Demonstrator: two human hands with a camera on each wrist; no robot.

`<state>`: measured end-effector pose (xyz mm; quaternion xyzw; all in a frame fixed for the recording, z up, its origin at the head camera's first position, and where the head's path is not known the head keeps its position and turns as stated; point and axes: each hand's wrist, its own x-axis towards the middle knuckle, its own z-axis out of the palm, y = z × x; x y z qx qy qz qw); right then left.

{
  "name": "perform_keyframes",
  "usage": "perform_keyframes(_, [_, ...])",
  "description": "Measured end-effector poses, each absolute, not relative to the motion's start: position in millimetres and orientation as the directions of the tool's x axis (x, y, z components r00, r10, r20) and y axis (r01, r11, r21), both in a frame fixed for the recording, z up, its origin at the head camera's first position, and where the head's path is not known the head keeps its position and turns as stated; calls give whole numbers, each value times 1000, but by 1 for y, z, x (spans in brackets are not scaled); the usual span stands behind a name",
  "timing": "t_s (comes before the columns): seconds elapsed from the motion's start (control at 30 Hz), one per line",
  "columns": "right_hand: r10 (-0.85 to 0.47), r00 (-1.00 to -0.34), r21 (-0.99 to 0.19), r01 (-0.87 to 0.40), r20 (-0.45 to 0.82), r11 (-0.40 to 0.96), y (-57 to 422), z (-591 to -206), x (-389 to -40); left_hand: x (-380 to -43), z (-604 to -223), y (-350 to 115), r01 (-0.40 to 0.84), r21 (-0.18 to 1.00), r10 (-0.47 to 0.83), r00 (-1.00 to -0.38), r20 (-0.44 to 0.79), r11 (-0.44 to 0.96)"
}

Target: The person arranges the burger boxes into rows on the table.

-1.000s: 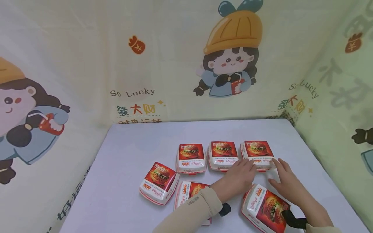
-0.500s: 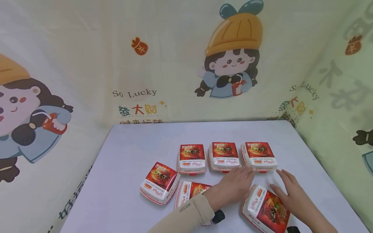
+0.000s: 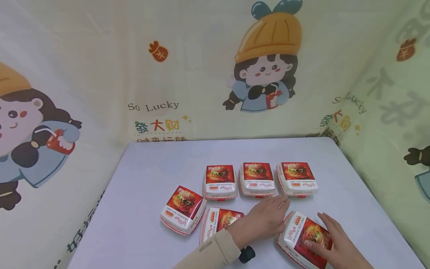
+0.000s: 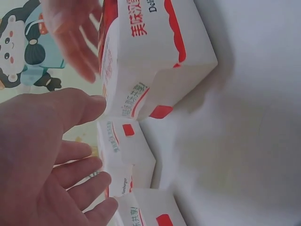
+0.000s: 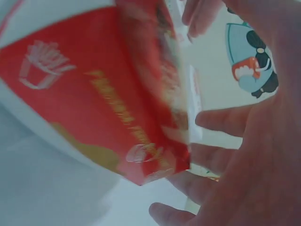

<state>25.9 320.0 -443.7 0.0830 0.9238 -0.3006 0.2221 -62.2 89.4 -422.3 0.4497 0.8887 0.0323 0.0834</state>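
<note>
Backdrop cloth: pale, printed fabric (image 3: 198,74) rising beyond both hands and along the sides, with "So Lucky" lettering.
Bench: white top (image 3: 134,228) below the hands, carrying six hamburger boxes.
Printed girl: a cartoon figure in an orange knit hat (image 3: 268,41) on the cloth, well beyond the hands.
Sleeve: beige cuff (image 3: 215,248) on the left arm, directly behind the left hand.
Left hand: fingers (image 3: 260,220) extended and relaxed, grasping nothing, at the near box's left corner; whether they touch it, I cannot tell.
Right hand: fingers loosely straight and spread (image 3: 339,243), thumb reaching over the near box's top; contact is unclear and no firm grip shows.
Near hamburger box: red and white (image 3: 304,237), set askew between the two hands.
Tilted hamburger box: turned at an angle (image 3: 184,210), well to the left of the left hand.
Row of three: hamburger boxes (image 3: 257,179) side by side beyond the hands, the middle one just ahead of the left hand.
Half-hidden hamburger box: its top (image 3: 221,220) partly covered by the left wrist and cuff.
Black piece: small and dark (image 3: 247,254), just beside the left wrist.
</note>
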Motion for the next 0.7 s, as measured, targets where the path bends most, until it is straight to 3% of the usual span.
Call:
perform_keyframes(0.13, [-17, -901, -523, 236, -433, 819, 316, -452, 31, -59, -426, 89, 805, 145, 817, -570, -84, 576])
perform_keyframes(0.3, [-37, -924, -494, 170, -381, 853, 311, -459, 35, -53, -427, 90, 806, 189, 828, -544, -135, 560])
perform_keyframes(0.5, [-54, -973, -515, 73, -227, 854, 300, -463, 41, -43, -430, 86, 813, 234, 846, -517, -129, 532])
perform_keyframes(0.7, [-77, -990, -553, 2, -119, 833, 287, -463, 40, -34, -432, 86, 794, 274, 839, -527, -135, 543])
